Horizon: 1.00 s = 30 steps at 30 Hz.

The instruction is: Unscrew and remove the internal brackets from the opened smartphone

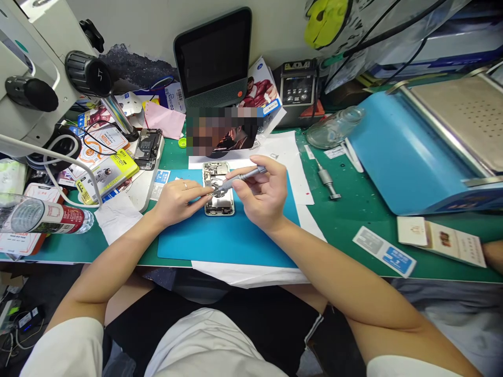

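An opened phone [225, 207] lies upright on a blue mat [184, 243], its inner parts showing. My right hand [268, 196] is closed on a grey pen-like screwdriver [245, 176], whose tip points down left over the middle of the phone. My left hand [178, 201], with a ring on one finger, reaches to the phone's left side. Its thumb and fingertips are pressed together at a small dark part [217, 191] beside the screwdriver's tip; what exactly they pinch is too small to make out.
Another opened phone [148, 149], boxes [108, 175] and a bottle [51, 215] crowd the left, beneath a microscope stand [123, 118]. A screen [214, 57] stands behind. To the right are a second screwdriver [326, 178], a glass jar [334, 128] and a blue machine [387, 152].
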Motion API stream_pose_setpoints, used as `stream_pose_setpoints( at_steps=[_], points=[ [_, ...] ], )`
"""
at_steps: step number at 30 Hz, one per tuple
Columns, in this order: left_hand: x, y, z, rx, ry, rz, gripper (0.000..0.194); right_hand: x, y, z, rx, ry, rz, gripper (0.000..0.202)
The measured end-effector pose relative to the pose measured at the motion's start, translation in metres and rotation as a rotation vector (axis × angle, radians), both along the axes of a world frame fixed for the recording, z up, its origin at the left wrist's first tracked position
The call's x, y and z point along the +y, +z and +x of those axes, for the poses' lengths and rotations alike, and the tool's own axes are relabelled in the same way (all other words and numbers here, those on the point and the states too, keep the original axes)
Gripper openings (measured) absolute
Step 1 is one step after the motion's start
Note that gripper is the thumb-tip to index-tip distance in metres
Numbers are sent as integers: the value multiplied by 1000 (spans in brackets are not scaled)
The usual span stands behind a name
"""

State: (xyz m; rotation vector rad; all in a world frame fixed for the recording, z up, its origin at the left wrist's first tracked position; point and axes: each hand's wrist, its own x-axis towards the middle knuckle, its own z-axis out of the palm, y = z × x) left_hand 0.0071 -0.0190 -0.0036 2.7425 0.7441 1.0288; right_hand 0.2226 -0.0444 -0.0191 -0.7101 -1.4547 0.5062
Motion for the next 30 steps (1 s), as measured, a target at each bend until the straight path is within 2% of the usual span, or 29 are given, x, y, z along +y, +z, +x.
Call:
stream_pose_setpoints(
  at_steps=[20,30],
  points=[
    [1,0,1,13,0,17,15,1,1,1,7,7,38,48],
    [0,2,1,9,-16,11,14,0,1,0,-37,-31,10,43]
  ],
)
